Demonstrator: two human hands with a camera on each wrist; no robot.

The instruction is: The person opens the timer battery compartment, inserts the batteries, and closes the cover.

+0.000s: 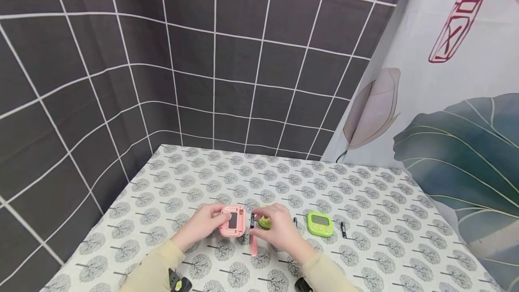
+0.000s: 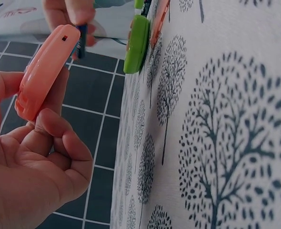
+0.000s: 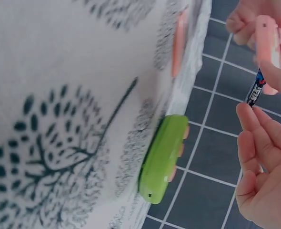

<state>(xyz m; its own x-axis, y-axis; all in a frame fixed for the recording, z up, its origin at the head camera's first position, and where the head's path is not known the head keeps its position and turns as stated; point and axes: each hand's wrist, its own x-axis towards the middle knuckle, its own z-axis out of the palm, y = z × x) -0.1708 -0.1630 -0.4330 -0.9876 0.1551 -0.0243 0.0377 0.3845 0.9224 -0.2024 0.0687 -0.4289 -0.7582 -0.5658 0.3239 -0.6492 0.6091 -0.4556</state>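
Pink device (image 1: 233, 221): gripped in the left hand (image 1: 199, 225), above the tree-print surface (image 1: 227, 172). Dark battery (image 1: 252, 221): pinched in the right hand (image 1: 280, 228), near the pink device. Pink strip (image 1: 254, 245) and rightmost green device (image 1: 320, 224): lying on the surface.

Pink device (image 1: 234, 222) held aloft, dark battery (image 3: 256, 90) alongside

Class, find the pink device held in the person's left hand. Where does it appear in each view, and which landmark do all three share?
Head: the pink device is low, just left of centre.
Left wrist: the pink device is at upper left.
Right wrist: the pink device is near the upper-right corner.
Shared landmark: the tree-print cloth.
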